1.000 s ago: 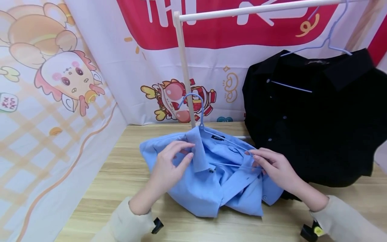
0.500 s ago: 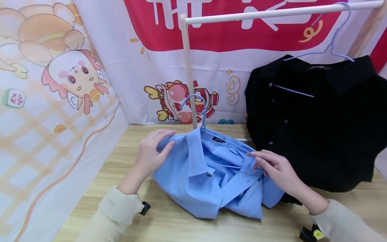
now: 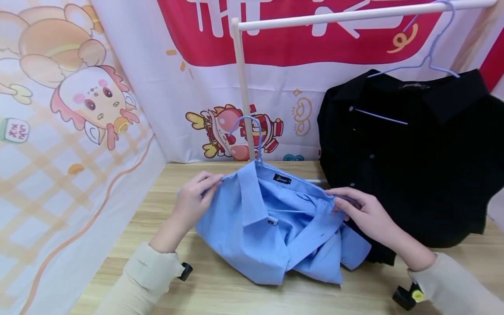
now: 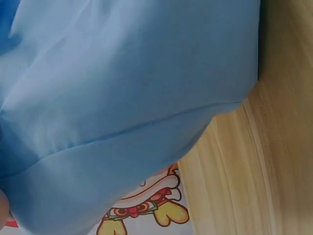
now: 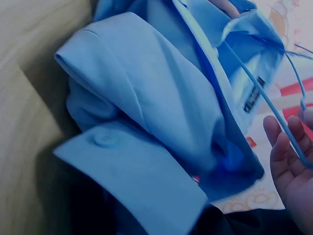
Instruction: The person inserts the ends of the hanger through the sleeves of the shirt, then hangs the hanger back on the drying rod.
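A light blue shirt [image 3: 252, 249] with a collar and a dark neck label [image 3: 282, 179] lies bunched on the wooden table. The hook of a thin blue clothes hanger [image 3: 260, 142] rises from its neck, and the lower bar crosses the opening. My left hand [image 3: 194, 199] pinches the shirt's left shoulder; cloth fills most of the left wrist view. At the neck's right side, my right hand [image 3: 360, 212] holds the hanger's right end close to the collar. In the right wrist view, curled fingers [image 5: 281, 154] surround the hanger wire [image 5: 264, 95].
Behind the shirt stands a rack with a pale upright post [image 3: 241, 65] and a top rail [image 3: 334, 17]. On the right, a black shirt [image 3: 409, 153] hangs from the rail on another blue hanger [image 3: 429, 57]. Printed cloth [image 3: 130, 131] covers the left and back sides.
My left hand has gone from the collar to the left shoulder and now pinches the cloth there. The hanger's upper right arm has slipped from sight; its hook has shifted slightly left.
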Tool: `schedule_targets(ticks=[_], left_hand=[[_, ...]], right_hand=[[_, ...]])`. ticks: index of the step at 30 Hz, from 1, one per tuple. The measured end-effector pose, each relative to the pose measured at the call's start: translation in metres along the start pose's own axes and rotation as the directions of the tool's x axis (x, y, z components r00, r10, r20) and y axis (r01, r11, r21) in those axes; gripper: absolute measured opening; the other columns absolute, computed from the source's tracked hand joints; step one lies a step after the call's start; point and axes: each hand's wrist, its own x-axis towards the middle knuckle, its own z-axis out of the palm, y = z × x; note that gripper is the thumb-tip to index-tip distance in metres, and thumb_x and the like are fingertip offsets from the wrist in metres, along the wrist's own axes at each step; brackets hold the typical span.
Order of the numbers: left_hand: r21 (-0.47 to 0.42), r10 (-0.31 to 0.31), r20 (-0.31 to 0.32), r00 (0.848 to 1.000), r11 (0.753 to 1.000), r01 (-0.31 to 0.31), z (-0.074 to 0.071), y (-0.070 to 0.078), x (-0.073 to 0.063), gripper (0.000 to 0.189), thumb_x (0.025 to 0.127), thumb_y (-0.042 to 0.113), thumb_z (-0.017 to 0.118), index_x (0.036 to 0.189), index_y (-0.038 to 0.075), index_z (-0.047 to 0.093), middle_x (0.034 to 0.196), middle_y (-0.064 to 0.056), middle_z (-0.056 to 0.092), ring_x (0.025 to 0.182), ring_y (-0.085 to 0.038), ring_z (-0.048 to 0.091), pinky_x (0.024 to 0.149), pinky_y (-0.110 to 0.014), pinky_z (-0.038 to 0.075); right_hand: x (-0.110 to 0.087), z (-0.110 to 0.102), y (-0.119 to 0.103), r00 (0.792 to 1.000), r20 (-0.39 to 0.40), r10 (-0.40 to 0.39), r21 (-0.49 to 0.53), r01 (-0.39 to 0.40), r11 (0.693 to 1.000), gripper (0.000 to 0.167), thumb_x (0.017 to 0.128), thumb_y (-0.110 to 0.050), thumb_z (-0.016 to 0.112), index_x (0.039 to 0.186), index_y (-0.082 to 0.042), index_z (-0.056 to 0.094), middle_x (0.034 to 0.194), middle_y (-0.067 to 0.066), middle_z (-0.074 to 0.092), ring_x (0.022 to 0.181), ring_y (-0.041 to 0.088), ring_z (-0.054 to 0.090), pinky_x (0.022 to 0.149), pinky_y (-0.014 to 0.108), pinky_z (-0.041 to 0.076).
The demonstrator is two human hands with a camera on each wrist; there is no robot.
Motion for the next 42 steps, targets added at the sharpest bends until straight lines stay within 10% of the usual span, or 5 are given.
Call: schedule_targets(ticks=[12, 25, 42], left_hand=[[0.067, 0.004, -0.055, 0.998, 0.998, 0.000, -0.002, 0.001, 0.000, 0.032, 0.084, -0.014, 0.075, 0.114, -0.003, 0.076, 0.095, -0.015, 0.072, 0.083, -0.030, 0.070, 0.073, -0.043, 0.059], [0.105, -0.008, -0.076, 0.997, 0.994, 0.016, -0.002, 0.001, 0.000, 0.029, 0.087, -0.011, 0.074, 0.114, -0.002, 0.077, 0.095, -0.015, 0.071, 0.082, -0.029, 0.070, 0.072, -0.041, 0.058], [0.128, 0.003, -0.094, 0.996, 0.992, 0.009, 0.003, -0.002, -0.005, 0.029, 0.086, -0.011, 0.075, 0.113, 0.000, 0.077, 0.093, -0.015, 0.071, 0.078, -0.028, 0.069, 0.067, -0.043, 0.058]], right_hand=[[0.004, -0.025, 0.006, 0.996, -0.087, -0.009, 0.016, 0.010, 1.000, 0.026, 0.102, 0.007, 0.055, 0.126, 0.004, 0.065, 0.090, 0.005, 0.068, 0.075, 0.011, 0.067, 0.063, 0.022, 0.052], [0.004, -0.028, 0.023, 0.975, 0.026, 0.221, 0.015, -0.221, 0.975, 0.030, 0.101, -0.006, 0.065, 0.128, 0.006, 0.061, 0.116, 0.021, 0.066, 0.086, 0.009, 0.071, 0.068, 0.027, 0.057], [0.009, -0.014, 0.016, 0.924, 0.144, 0.354, -0.285, -0.304, 0.909, 0.032, 0.096, -0.026, 0.073, 0.112, 0.002, 0.071, 0.083, -0.001, 0.067, 0.073, 0.017, 0.062, 0.061, 0.027, 0.051]])
